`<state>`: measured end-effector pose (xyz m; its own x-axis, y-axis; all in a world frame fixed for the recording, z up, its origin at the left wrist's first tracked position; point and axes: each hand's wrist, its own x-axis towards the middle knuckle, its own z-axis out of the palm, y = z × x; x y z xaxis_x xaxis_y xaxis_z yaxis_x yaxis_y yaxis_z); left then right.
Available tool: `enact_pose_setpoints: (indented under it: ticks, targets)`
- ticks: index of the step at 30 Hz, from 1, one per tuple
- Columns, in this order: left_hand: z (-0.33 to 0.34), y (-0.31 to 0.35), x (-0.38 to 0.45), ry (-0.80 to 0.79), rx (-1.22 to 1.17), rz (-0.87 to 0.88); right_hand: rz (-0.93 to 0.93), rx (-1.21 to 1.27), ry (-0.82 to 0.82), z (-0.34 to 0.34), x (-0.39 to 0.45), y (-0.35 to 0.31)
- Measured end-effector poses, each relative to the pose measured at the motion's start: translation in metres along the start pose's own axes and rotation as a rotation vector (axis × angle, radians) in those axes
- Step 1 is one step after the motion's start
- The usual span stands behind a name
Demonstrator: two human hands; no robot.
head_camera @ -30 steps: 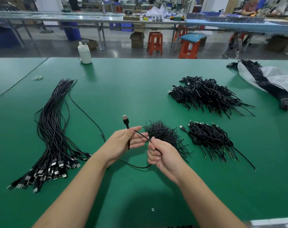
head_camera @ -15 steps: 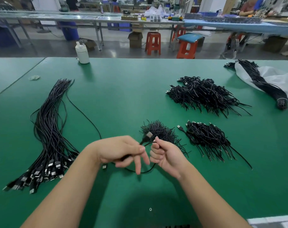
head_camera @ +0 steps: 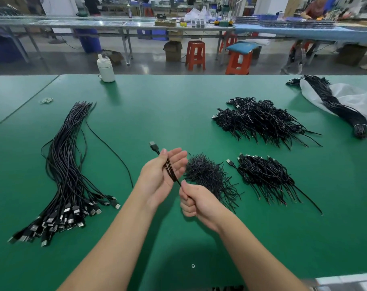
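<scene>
A thin black USB cable (head_camera: 170,171) lies folded into several strands across the palm of my left hand (head_camera: 155,181). The thumb pins it there, and the fingers stretch out nearly straight. The cable's plug (head_camera: 153,145) sticks out above the thumb. My right hand (head_camera: 197,202) is curled into a fist just below and to the right. It pinches the lower end of the folded strands between thumb and forefinger. Both hands hover over the green table (head_camera: 178,106), near its middle.
A long bundle of straight USB cables (head_camera: 67,164) lies at the left. Right of my hands are a heap of short black ties (head_camera: 209,175) and a pile of folded cables (head_camera: 264,175), with a larger pile (head_camera: 260,120) behind. A tied bundle (head_camera: 335,103) rests on a white bag, and a white bottle (head_camera: 106,69) stands at the far edge.
The cable hung as one loose loop between my hands. My left hand turned palm down, then palm up, and the cable now lies folded in several strands across it.
</scene>
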<state>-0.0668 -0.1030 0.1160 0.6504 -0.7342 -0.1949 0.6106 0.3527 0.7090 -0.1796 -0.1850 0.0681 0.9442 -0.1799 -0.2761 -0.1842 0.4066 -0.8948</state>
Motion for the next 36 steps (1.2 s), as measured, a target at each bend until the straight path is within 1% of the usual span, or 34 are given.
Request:
enact_pose_setpoints:
  ticks: [1, 2, 4, 5, 6, 7, 8, 9, 10, 11, 13, 15, 17, 19, 20, 22, 24, 26, 28, 31, 34, 36]
  targets:
    - [-0.002, 0.005, -0.003, -0.061, 0.053, 0.001, 0.002, 0.026, 0.006, -0.002, 0.0, -0.003]
    - [-0.004, 0.011, -0.007, -0.154, 0.101, -0.006, 0.004, 0.049, 0.013, -0.005, 0.0, -0.007]
    - [-0.012, 0.025, -0.015, -0.417, 0.265, -0.064, 0.007, 0.061, 0.017, -0.011, 0.0, -0.017]
    - [-0.015, 0.032, -0.02, -0.555, 0.427, -0.111, 0.006, 0.063, 0.013, -0.014, -0.001, -0.022]
    - [-0.018, 0.037, -0.023, -0.672, 0.64, -0.165, 0.002, 0.071, 0.011, -0.015, -0.001, -0.027]
    - [-0.018, 0.041, -0.025, -0.749, 0.869, -0.223, -0.003, 0.085, 0.013, -0.017, -0.002, -0.031]
    - [-0.019, 0.042, -0.027, -0.771, 1.075, -0.275, -0.01, 0.102, 0.017, -0.017, -0.002, -0.035]
    - [-0.017, 0.042, -0.028, -0.734, 1.221, -0.323, -0.019, 0.114, 0.02, -0.018, -0.003, -0.039]
    - [-0.014, 0.038, -0.028, -0.644, 1.298, -0.346, -0.032, 0.111, 0.019, -0.017, -0.003, -0.042]
    - [-0.013, 0.032, -0.027, -0.529, 1.319, -0.328, -0.047, 0.092, 0.016, -0.016, -0.004, -0.045]
    - [-0.012, 0.02, -0.022, -0.296, 1.213, -0.181, -0.073, 0.031, 0.009, -0.011, -0.005, -0.047]
    - [-0.014, 0.013, -0.015, -0.151, 0.983, -0.03, -0.101, -0.049, 0.004, -0.005, -0.009, -0.045]
    - [-0.016, 0.008, -0.012, -0.128, 0.745, 0.031, -0.131, -0.213, 0.038, 0.003, -0.012, -0.04]
    - [-0.013, 0.001, -0.012, -0.145, 0.524, 0.034, -0.191, -0.456, 0.118, 0.011, -0.012, -0.034]
    - [-0.011, -0.003, -0.013, -0.129, 0.437, 0.036, -0.23, -0.563, 0.156, 0.013, -0.011, -0.032]
    - [-0.004, -0.01, -0.014, -0.058, 0.342, 0.045, -0.273, -0.716, 0.213, 0.016, -0.008, -0.029]
    - [0.002, -0.013, -0.015, -0.008, 0.304, 0.056, -0.265, -0.78, 0.252, 0.014, -0.006, -0.027]
    - [0.004, -0.012, -0.015, -0.004, 0.255, 0.06, -0.204, -0.744, 0.297, 0.012, -0.006, -0.026]
    - [0.005, -0.01, -0.016, -0.021, 0.199, 0.039, -0.163, -0.626, 0.306, 0.01, -0.005, -0.025]
    - [0.009, -0.007, -0.017, -0.069, 0.133, 0.001, -0.203, -0.431, 0.237, 0.008, -0.005, -0.028]
    - [0.014, -0.007, -0.017, -0.159, 0.074, -0.035, -0.228, -0.196, 0.146, 0.005, -0.007, -0.03]
    - [0.015, -0.005, -0.019, -0.222, 0.093, -0.061, -0.259, -0.172, 0.148, 0.004, -0.009, -0.032]
